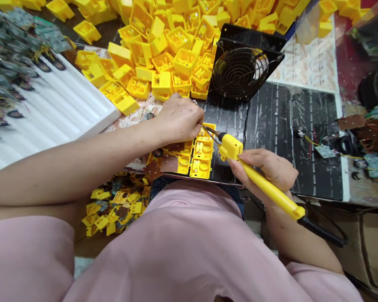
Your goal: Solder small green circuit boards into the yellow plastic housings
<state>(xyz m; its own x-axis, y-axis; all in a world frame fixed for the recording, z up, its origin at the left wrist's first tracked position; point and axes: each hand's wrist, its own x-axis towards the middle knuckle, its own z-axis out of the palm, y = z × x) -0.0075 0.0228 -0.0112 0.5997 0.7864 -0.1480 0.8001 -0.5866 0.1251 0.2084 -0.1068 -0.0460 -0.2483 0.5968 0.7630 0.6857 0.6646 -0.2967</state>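
My right hand (pixel 269 167) is closed round a yellow soldering iron (pixel 264 184), whose black cable trails off to the lower right. The iron's tip points left, at the far case in a column of small yellow plastic cases (pixel 202 164) with metal contacts inside. Over that same case, my left hand (pixel 181 117) is closed in a pinch. Whatever its fingers hold is hidden from this angle. Brown circuit boards (pixel 169 164) lie on more yellow cases just left of the column, near the table's front edge.
A black fan (pixel 241 71) stands behind the work spot, beside a large heap of yellow cases (pixel 164 54). To the left, a white foam sheet (pixel 63 100) carries many wired boards. Loose electronics (pixel 326 151) lie at the right. More cases (pixel 119 207) sit below the table edge.
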